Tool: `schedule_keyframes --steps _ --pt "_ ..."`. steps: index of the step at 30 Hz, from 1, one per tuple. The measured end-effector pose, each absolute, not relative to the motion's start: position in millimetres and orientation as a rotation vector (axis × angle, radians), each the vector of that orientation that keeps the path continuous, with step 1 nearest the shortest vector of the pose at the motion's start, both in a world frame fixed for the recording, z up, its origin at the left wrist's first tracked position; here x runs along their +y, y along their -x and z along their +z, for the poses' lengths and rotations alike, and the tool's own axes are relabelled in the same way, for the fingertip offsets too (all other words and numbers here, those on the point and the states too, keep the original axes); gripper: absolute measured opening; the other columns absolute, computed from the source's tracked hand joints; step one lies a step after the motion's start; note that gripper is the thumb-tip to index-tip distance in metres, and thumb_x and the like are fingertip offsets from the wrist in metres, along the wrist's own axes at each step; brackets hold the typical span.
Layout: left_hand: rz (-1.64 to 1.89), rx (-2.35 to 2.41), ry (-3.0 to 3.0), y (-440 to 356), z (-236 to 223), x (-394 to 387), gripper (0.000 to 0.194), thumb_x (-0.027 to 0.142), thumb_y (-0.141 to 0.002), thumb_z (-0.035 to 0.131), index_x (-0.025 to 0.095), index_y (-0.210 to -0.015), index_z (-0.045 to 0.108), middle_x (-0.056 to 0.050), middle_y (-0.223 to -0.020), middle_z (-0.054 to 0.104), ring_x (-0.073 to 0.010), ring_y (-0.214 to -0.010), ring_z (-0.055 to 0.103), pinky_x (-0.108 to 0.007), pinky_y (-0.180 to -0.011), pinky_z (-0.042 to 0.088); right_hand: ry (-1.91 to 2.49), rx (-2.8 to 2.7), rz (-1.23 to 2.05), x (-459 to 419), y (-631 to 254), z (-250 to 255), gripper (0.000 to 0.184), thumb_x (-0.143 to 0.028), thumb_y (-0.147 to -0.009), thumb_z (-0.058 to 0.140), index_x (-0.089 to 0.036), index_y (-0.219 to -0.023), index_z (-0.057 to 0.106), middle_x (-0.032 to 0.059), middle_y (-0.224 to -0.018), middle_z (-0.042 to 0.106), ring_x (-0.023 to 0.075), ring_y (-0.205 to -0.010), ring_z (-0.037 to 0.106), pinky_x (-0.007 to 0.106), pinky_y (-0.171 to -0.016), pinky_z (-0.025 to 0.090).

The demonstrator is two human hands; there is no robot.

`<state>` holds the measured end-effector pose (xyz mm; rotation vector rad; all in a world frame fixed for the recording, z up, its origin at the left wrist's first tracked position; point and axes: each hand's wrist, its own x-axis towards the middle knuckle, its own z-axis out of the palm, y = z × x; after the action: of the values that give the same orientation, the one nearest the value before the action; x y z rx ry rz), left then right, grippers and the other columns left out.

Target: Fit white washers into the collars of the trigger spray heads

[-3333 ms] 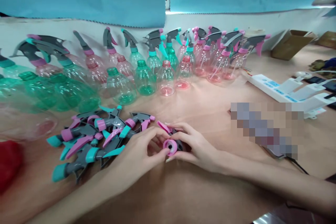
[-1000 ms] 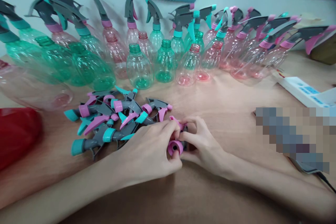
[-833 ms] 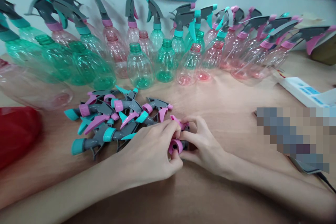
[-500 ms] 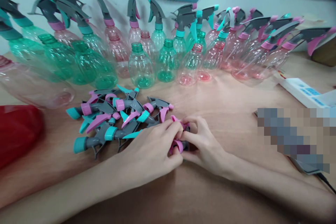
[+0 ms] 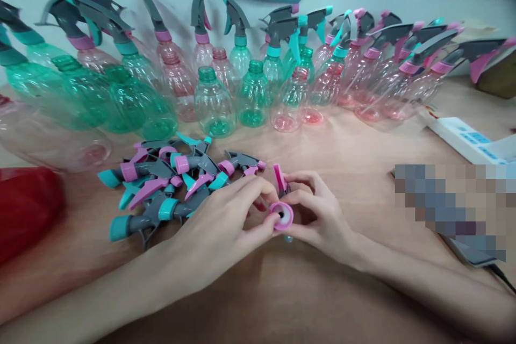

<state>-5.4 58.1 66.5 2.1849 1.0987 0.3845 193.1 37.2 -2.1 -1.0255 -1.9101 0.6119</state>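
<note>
Between my hands is a grey and pink trigger spray head [image 5: 287, 217], its pink collar turned toward me so the white inside with a dark hole shows. My left hand [image 5: 228, 215] is closed on the collar, thumb at the opening. From the other side, my right hand [image 5: 322, 217] grips the sprayer's body, its fingers curled around and hiding much of it. The pink trigger sticks up above the fingers. Just left of them lies a pile of loose spray heads [image 5: 189, 164] with pink and turquoise collars, partly covered by my left hand.
Behind stand rows of clear green bottles [image 5: 255, 97] and pink bottles [image 5: 288, 102], several topped with sprayers. A red bag [image 5: 30, 209] lies at the left. On the right are a white power strip [image 5: 463, 137] and a pixelated device with a cable.
The spray head has turned in my hands, so its pink collar opening now faces me. My fingers have shifted around it, and the view has moved slightly.
</note>
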Motion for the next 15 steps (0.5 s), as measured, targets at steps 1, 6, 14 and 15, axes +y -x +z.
schedule_keyframes --steps 1,6,14,15 --pt "0.402 1.100 -2.179 4.9 64.4 56.9 0.004 0.027 -0.091 0.055 0.024 -0.091 0.052 0.006 -0.090 0.058 -0.0118 -0.078 0.057 -0.025 -0.070 0.043 1.020 -1.914 0.619 36.9 -193.2 -2.4 0.021 -0.035 -0.077 0.073 -0.021 -0.089 0.062 0.0082 -0.118 0.046 0.0225 -0.109 0.056 0.040 -0.094 0.050" --pt "0.431 0.924 -2.312 7.4 64.9 57.9 0.005 0.021 -0.090 0.055 0.024 -0.094 0.056 0.002 -0.106 0.054 -0.0129 -0.093 0.056 -0.025 -0.082 0.045 1.001 -1.913 0.686 39.6 -194.2 -1.8 0.023 -0.037 -0.078 0.073 -0.020 -0.091 0.065 0.0089 -0.115 0.051 0.0229 -0.109 0.056 0.039 -0.092 0.051" --pt "0.250 0.740 -2.645 14.6 71.7 68.9 0.017 0.025 -0.092 0.049 0.027 -0.100 0.065 -0.003 -0.110 0.055 -0.0152 -0.089 0.058 -0.024 -0.073 0.046 0.926 -1.962 0.792 42.7 -196.2 0.5 0.028 -0.036 -0.080 0.070 -0.020 -0.104 0.067 0.0105 -0.120 0.057 0.0238 -0.114 0.057 0.041 -0.095 0.049" --pt "0.231 0.742 -2.694 14.3 71.9 69.3 0.019 0.025 -0.093 0.048 0.027 -0.101 0.065 -0.003 -0.109 0.056 -0.0160 -0.089 0.058 -0.025 -0.071 0.045 0.924 -1.962 0.799 42.6 -196.4 0.6 0.029 -0.037 -0.081 0.070 -0.020 -0.104 0.067 0.0106 -0.121 0.057 0.0240 -0.114 0.057 0.041 -0.095 0.049"
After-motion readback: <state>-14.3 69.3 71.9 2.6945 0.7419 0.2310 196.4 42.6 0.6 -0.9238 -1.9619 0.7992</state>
